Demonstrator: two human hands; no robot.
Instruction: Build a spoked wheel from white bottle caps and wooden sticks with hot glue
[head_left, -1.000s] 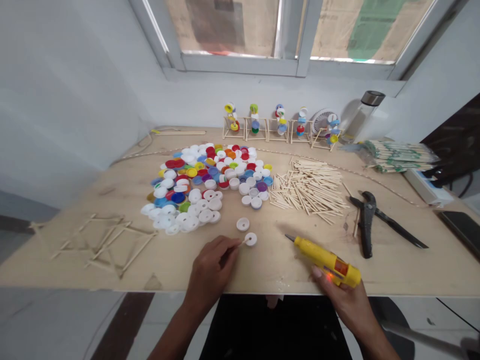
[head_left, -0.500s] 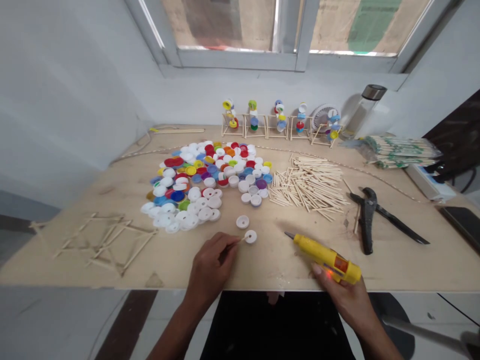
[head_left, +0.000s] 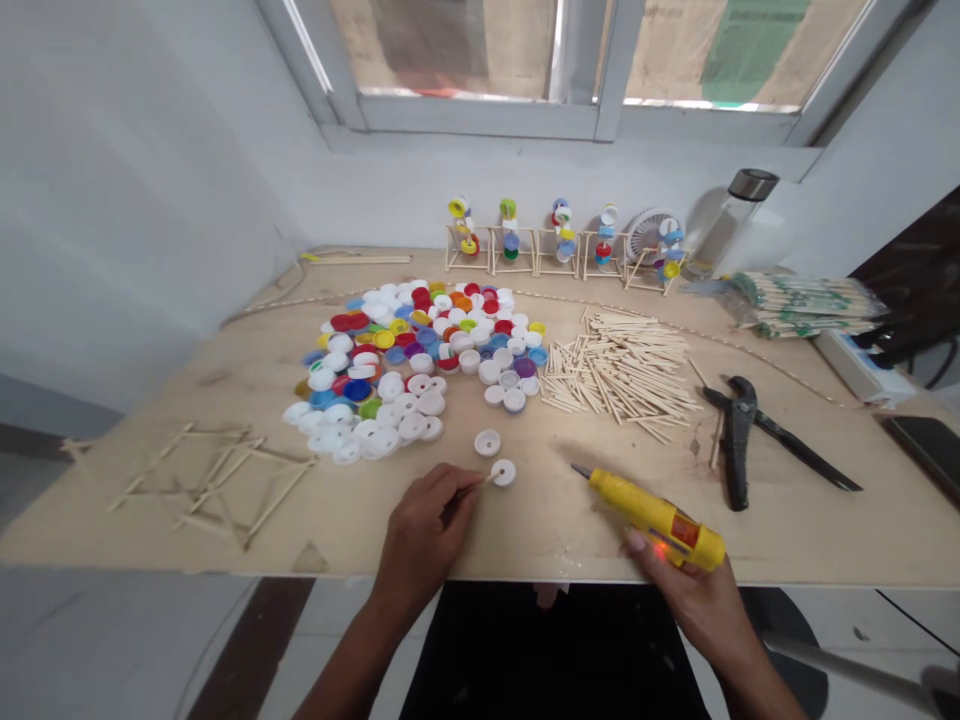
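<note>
Between the fingertips of my left hand (head_left: 429,520) is a short wooden stick (head_left: 491,477), its far end at a white bottle cap (head_left: 508,474) near the table's front. Just behind that cap, a second white cap (head_left: 487,443) lies hollow side up. My right hand (head_left: 694,590) is closed round a yellow hot glue gun (head_left: 660,518), which shows a lit red light. Its nozzle points left toward the caps and is apart from them. A big pile of coloured bottle caps (head_left: 409,350) spreads out beyond my left hand.
Loose sticks (head_left: 619,370) lie in a heap right of the caps, with black cutters (head_left: 741,440) beside them. Stick frames (head_left: 217,480) rest at left. Several cap-and-stick models (head_left: 562,240) stand along the wall, near a glass bottle (head_left: 731,225). A phone (head_left: 926,450) lies at the right edge.
The view has shifted very slightly. Both hands keep their holds on the stick and the glue gun, and nothing on the table has visibly moved.
</note>
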